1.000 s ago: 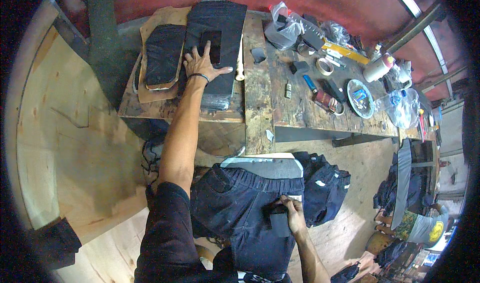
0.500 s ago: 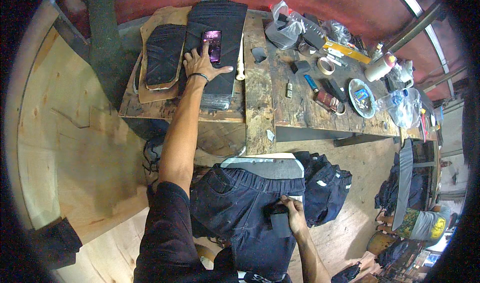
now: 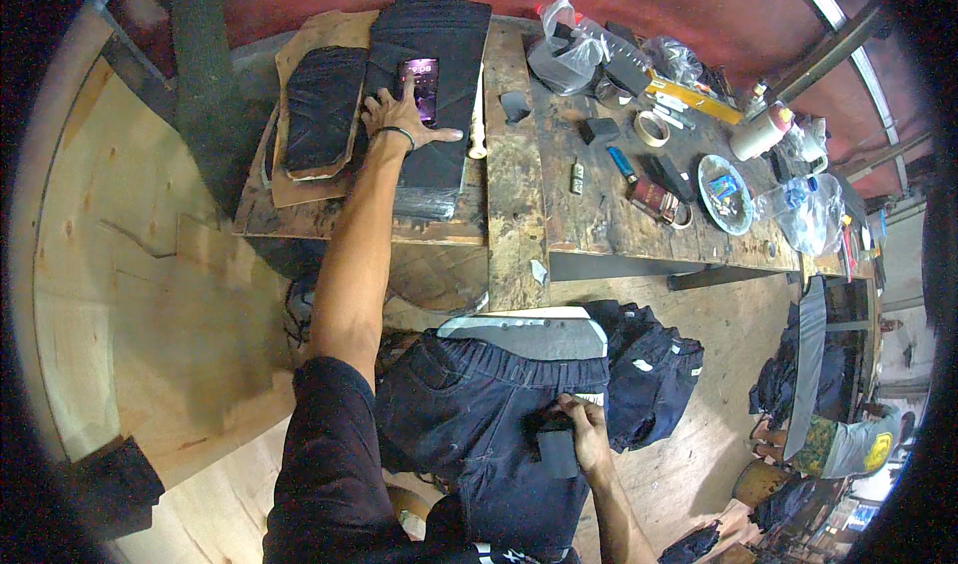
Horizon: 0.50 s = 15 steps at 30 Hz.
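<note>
At the bench's far left, my left hand [image 3: 397, 123] is spread with its index finger on the screen of a lit smartphone [image 3: 419, 95]. The phone lies on a long black padded board [image 3: 434, 30], and my thumb points right across it. Lower down, my right hand [image 3: 584, 419] grips a dark grey rectangular block [image 3: 558, 452] by its upper end. It is over dark denim pants [image 3: 469, 394], which are drawn around a flat grey board [image 3: 529, 334] whose top sticks out of the elastic waistband. A white label [image 3: 589, 400] shows beside my right fingers.
A shorter black padded board [image 3: 321, 115] lies left of the phone. The worn wooden bench [image 3: 517, 215] carries a tape roll [image 3: 652, 128], a round dish [image 3: 724, 195], a white bottle [image 3: 760, 133] and plastic bags. More denim pants [image 3: 654, 374] hang at right; another person [image 3: 848, 444] is at far right.
The phone's screen looks dimmer than before. The view has shifted slightly; both hands keep nearly the same places.
</note>
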Motion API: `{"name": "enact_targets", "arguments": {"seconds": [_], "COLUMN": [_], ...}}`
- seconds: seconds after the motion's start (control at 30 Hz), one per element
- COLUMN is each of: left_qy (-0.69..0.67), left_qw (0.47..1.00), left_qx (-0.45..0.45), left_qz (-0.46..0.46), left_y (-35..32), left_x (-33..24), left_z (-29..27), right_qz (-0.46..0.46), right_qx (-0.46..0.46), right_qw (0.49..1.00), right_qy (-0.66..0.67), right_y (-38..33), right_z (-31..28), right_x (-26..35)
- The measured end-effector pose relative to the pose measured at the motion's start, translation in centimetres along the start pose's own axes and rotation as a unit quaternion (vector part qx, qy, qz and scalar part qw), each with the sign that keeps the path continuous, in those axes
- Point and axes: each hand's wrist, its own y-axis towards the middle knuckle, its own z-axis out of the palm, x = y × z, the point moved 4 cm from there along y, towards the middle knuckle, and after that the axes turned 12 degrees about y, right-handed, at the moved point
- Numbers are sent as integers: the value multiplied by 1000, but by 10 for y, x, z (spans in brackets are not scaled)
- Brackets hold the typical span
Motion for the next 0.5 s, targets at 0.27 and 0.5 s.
{"name": "enact_targets", "arguments": {"seconds": [0.27,0.5], "left_qy": [-203,-471], "left_qw": [950,845], "left_qx": [-233,-239], "left_qz": [45,87], "left_y": [-54,-382], "left_x": [6,-8], "left_z": [15,8], "right_qz": [-51,11], "right_qx": [-21,-8], "right_qw": [998,999], "right_qy": [11,-38], "right_y": [7,22], "right_z": [-3,-4], "right_x": [-7,-10]}}
